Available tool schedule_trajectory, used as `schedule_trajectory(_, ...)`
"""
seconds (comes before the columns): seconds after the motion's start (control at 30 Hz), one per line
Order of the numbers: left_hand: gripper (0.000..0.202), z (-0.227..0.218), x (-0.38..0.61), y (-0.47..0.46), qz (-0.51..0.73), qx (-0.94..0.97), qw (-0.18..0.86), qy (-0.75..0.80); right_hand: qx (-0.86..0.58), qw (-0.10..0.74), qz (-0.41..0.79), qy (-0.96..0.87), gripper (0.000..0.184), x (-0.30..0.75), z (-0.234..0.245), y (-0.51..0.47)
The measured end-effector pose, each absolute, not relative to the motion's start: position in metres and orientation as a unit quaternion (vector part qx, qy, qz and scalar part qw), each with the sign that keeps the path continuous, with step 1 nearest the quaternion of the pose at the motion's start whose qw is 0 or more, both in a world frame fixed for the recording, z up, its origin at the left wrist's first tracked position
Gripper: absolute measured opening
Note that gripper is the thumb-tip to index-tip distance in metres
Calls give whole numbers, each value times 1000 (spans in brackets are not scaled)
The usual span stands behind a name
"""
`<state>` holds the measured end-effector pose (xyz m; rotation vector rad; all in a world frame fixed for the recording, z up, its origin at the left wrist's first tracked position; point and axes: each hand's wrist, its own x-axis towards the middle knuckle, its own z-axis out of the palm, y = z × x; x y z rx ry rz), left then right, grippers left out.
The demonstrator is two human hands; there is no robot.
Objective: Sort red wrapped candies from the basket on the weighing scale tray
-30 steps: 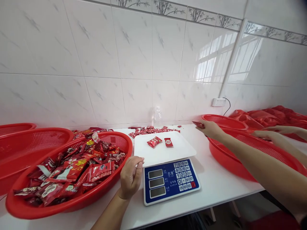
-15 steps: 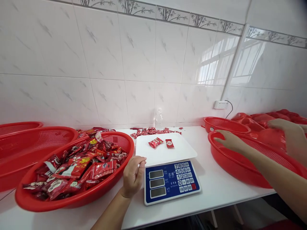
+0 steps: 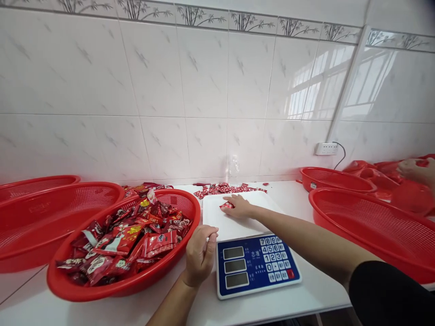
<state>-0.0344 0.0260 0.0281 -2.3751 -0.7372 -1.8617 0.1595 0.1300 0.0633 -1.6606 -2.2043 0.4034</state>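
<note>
On the white weighing tray of a blue-panelled digital scale, my right hand reaches in from the right. A small red candy packet shows between its thumb and fingers, against the tray. The second packet is not visible; my hand covers that area. My left hand is loosely closed beside the scale's left front corner. Nothing shows in its curled fingers. Just left of it stands a red perforated basket, filled with assorted red wrapped candies.
Red baskets stand at the far left, others at the right. Small red packets lie behind the scale near a clear bottle. Another person's hand is among red bags at far right.
My right hand has moved left from the right-hand basket onto the scale tray and around a packet. My left hand stays beside the scale. The view has turned slightly.
</note>
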Motion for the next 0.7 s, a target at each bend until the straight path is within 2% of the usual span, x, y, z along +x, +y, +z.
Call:
schedule_trajectory(0.1, 18, 28, -34, 26, -600, -765, 18, -234, -555, 162, 100, -810, 51, 149, 60, 129)
schedule_trajectory(0.17, 18, 29, -33, 25, -600, -766, 21, -229, -547, 164, 69, -818, 46, 149, 59, 126)
schedule_trajectory(0.5, 18, 30, -33, 25, -580, -784, 54, -216, -575, 212, -20, -790, 32, 188, 72, 115)
schedule_trajectory(0.7, 16, 31, -32, 25, -586, -778, 44, -220, -676, 255, -62, -688, 34, 293, 96, 89)
